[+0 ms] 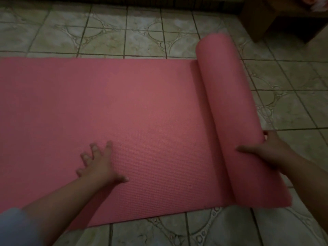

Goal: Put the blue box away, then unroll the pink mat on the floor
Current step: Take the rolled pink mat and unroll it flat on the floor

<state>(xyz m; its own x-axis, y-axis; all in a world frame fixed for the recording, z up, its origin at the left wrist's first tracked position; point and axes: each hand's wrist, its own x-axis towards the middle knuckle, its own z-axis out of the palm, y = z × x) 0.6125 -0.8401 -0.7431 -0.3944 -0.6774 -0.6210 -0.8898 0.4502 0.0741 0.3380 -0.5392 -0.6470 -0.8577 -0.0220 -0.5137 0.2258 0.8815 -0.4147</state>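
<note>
The pink mat (124, 110) lies partly unrolled across the tiled floor, its flat part stretching from the left edge of view to the middle right. The rest is still a thick roll (229, 96) lying at the right, running from the far side toward me. My right hand (266, 150) rests on the near part of the roll, thumb on top and fingers wrapped over its right side. My left hand (99, 162) presses flat on the unrolled part, fingers spread. No blue box is in view.
Patterned beige floor tiles (124, 32) surround the mat. A dark wooden piece of furniture (284, 20) stands at the far right corner, close behind the roll's far end. A dark edge runs along the top of the view.
</note>
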